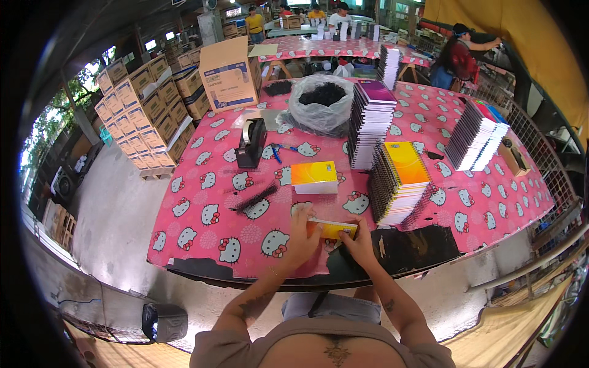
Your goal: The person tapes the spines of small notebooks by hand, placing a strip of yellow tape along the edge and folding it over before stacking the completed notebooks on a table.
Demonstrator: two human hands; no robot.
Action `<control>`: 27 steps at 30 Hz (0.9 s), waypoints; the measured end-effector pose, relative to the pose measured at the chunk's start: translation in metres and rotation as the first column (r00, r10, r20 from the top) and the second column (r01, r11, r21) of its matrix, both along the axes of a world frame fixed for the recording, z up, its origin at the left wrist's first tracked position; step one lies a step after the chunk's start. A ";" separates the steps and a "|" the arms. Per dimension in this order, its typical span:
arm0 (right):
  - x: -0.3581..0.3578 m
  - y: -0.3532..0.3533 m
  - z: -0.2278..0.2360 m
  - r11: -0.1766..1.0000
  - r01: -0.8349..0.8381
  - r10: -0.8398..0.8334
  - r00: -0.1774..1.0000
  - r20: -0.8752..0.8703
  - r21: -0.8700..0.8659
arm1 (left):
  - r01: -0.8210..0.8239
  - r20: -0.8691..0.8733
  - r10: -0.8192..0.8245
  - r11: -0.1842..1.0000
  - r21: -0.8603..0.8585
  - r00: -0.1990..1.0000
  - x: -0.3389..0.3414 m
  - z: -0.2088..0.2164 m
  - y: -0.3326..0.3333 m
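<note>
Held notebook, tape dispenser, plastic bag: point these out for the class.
Held notebook point(332, 230), head view: orange cover.
Tape dispenser point(251, 150), head view: black body.
Plastic bag point(320, 116), head view: front wall.

There are two hands point(305, 241), one tape dispenser point(250, 145), one pair of pliers point(277, 154) and one black-filled bag point(319, 115).

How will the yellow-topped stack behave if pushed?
The stack could topple or slide: piled tall, no band visible. Its dense white pages suggest it's heavy for its size. The black coils along one side might snag.
</note>
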State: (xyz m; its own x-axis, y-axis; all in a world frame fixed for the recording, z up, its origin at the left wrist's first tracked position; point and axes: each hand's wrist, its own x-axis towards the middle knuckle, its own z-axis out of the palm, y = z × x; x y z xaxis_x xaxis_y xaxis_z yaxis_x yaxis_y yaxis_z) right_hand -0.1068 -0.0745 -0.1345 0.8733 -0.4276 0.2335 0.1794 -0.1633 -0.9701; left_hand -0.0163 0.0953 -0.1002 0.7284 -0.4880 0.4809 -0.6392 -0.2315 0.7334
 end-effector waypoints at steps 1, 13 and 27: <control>0.002 0.006 0.008 1.000 -0.002 0.001 0.999 0.051 0.019 | 0.013 -0.291 -0.056 0.989 -0.145 0.955 -0.002 -0.021 0.002; -0.009 -0.008 0.013 0.945 -0.228 0.239 0.971 -0.019 0.233 | -0.440 0.526 0.174 0.786 0.435 0.832 0.158 -0.011 0.097; -0.011 -0.006 0.016 0.947 -0.287 0.290 0.957 0.002 0.142 | 0.028 -0.581 -0.121 0.986 -0.166 0.805 -0.015 0.009 0.042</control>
State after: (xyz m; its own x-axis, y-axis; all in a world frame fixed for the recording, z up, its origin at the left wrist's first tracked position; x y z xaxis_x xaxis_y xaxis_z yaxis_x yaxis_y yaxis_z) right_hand -0.1174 -0.0807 -0.1184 0.9678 -0.1838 0.1721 0.1804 0.0296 -0.9831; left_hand -0.0310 0.1375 -0.0916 0.8577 -0.5126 0.0405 -0.0859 -0.0651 0.9942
